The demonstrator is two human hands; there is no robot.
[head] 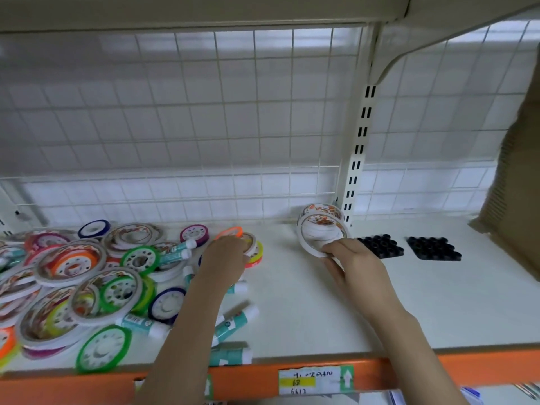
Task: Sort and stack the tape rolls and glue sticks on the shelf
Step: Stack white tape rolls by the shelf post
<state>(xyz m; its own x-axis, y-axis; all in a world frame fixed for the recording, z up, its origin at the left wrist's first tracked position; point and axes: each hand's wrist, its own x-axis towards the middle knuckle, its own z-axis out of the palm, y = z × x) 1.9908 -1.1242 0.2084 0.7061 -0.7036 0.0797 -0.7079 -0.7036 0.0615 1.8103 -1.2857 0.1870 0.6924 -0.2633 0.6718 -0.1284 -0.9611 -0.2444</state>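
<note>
Your right hand (349, 260) pinches a white tape roll (318, 239) at its near rim, leaning on the far roll (323, 210) by the upright. Seat it flush. Your left hand (225, 258) grips a roll (249, 244) beside the heap at left; lift straight, sparing the glue sticks (233, 320).

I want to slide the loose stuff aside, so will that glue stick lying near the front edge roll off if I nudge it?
Probably, if pushed sideways. The glue stick is a smooth round tube lying on its side on a flat shelf, right by the front edge, so it could roll off. It looks small and plastic, so likely light and stiff. Pushing it lengthwise should make it slide rather than roll.
</note>
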